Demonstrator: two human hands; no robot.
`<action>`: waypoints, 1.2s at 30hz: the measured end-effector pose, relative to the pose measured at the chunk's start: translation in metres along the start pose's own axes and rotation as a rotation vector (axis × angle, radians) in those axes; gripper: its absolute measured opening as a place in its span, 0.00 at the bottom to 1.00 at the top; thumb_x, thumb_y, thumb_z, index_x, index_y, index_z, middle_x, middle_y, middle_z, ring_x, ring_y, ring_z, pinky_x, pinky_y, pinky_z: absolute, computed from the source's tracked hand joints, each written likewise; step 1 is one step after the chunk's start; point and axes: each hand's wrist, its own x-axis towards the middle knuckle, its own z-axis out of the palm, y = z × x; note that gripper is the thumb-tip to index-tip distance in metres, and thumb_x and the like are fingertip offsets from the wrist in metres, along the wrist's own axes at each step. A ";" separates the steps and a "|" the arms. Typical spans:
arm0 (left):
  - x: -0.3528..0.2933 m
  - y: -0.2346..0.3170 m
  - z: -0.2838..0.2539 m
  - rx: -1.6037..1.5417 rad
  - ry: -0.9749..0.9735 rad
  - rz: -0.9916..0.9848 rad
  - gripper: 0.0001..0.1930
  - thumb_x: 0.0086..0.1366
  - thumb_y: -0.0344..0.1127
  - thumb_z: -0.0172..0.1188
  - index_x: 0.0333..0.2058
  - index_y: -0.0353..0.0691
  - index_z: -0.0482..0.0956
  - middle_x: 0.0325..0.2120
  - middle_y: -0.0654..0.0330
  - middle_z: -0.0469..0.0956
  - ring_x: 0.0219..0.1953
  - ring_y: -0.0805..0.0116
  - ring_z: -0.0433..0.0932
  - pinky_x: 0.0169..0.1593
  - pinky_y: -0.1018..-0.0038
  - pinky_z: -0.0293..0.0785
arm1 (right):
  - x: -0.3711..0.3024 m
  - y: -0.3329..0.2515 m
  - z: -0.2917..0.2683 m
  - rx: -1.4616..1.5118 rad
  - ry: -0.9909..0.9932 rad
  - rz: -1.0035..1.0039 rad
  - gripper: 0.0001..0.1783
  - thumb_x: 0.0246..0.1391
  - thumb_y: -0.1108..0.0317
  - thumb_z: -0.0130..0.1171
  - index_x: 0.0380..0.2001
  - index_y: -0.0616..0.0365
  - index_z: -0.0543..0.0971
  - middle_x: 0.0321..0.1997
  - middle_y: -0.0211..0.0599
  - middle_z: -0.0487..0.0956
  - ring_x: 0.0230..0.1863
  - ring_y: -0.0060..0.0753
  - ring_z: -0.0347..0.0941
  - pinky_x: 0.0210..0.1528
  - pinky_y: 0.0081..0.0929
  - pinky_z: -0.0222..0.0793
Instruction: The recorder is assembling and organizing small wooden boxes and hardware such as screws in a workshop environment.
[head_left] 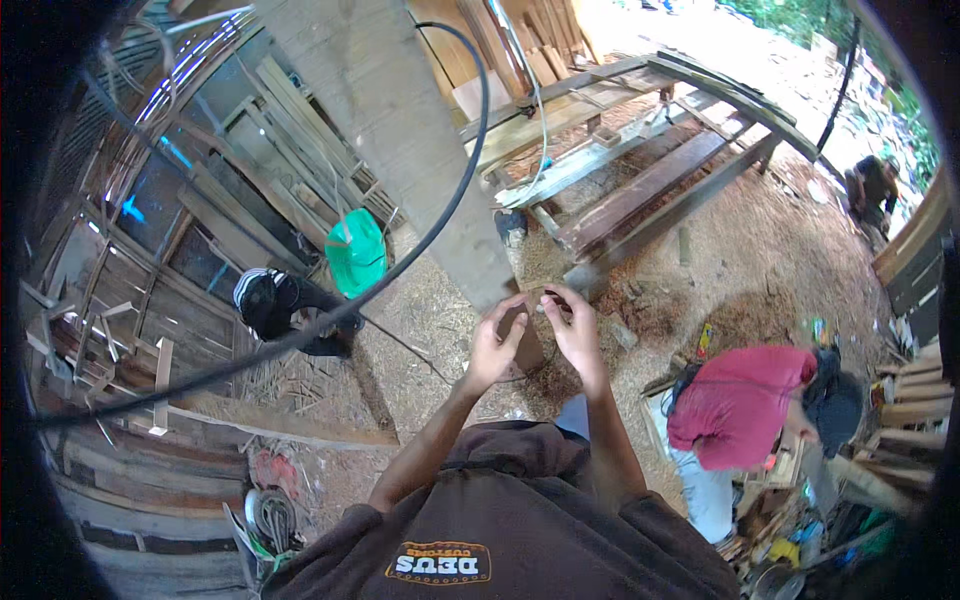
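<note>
My left hand and my right hand are raised in front of my chest, close together. Their thumbs and forefingers curl toward each other, and the fingertips nearly meet. Whatever they pinch is too small or too hidden to make out. Just beyond the fingertips ends a wide grey wooden board, which stretches away toward the upper left. Below and between the hands shows a brown wooden piece, partly covered by them.
A black cable loops across the view. Left stand a green plastic chair and dark striped clothing. Long wooden benches lie ahead. A person in a red shirt bends at right; another person is farther off.
</note>
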 end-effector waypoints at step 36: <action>0.562 -0.076 0.331 -0.218 0.304 -0.328 0.16 0.74 0.34 0.57 0.57 0.34 0.77 0.50 0.55 0.82 0.54 0.66 0.79 0.59 0.69 0.73 | 0.557 0.169 -0.329 -0.035 -0.235 0.111 0.15 0.62 0.68 0.63 0.51 0.60 0.81 0.45 0.48 0.84 0.43 0.42 0.82 0.46 0.35 0.76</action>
